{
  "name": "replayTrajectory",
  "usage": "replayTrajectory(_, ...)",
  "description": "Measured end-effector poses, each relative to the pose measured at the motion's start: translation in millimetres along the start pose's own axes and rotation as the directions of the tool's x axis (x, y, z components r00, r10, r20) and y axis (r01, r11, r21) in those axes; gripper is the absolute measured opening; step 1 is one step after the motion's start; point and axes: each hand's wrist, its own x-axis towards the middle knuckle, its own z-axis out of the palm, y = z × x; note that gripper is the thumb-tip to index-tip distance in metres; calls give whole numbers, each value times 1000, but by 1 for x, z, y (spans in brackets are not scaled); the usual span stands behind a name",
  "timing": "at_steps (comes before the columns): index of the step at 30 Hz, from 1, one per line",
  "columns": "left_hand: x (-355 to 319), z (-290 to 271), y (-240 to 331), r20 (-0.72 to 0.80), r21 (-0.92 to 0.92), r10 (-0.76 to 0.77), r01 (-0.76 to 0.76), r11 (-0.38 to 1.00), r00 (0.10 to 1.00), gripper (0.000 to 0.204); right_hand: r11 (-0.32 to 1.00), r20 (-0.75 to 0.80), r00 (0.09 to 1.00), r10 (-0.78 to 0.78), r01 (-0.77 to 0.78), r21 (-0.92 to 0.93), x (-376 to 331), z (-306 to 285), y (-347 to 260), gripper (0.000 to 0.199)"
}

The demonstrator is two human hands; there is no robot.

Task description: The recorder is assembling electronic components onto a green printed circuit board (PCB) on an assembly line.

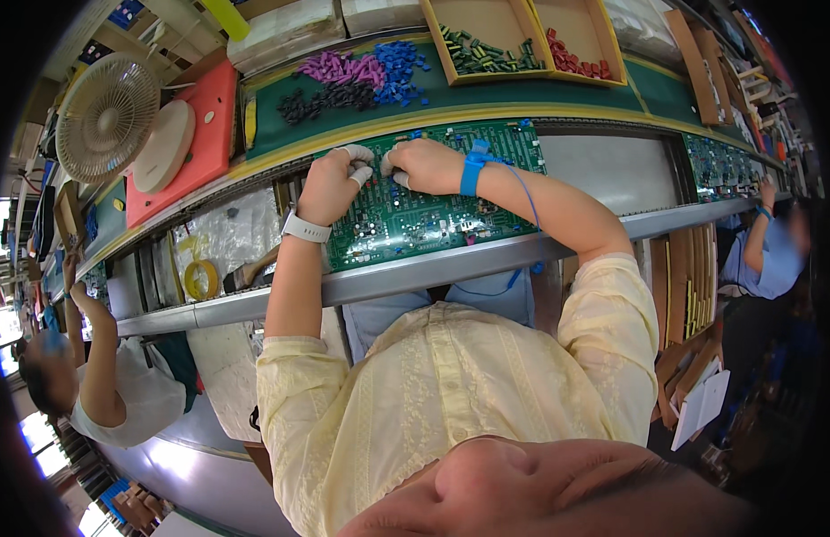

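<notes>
A large green circuit board (415, 225), dotted with small components, lies in front of me on the rail line. Over its left part is my left hand (333, 186), fingers bent together in a pinch just above the components. My right hand (428, 167) faces it a short gap away, its fingers also pinched and low over the board's far half. White finger cots cover the fingertips of both. Whatever either pinch holds is too small or hidden to make out. A blue wrist strap (472, 170) with a coiled cord circles my right wrist; a pale watch (306, 227) is on the left.
Beyond the board lie piles of purple (342, 70), blue (399, 72) and black parts (325, 103). A cardboard box (451, 72) holds green and red parts. A fan (108, 116) stands far left. A metal rail (415, 270) runs along the near edge. Co-workers sit on both sides.
</notes>
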Motion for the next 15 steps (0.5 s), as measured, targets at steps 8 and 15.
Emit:
replayTrajectory(8,-1,-1,1,9,109,53,-53,993,999,15,998,-5,1000,20,-20,-62,0,2,-3,15)
replayTrajectory(15,-1,4,-1,37,132,27,-31,991,999,14,1000,-24,1000,7,-8,-29,0,2,-1,14)
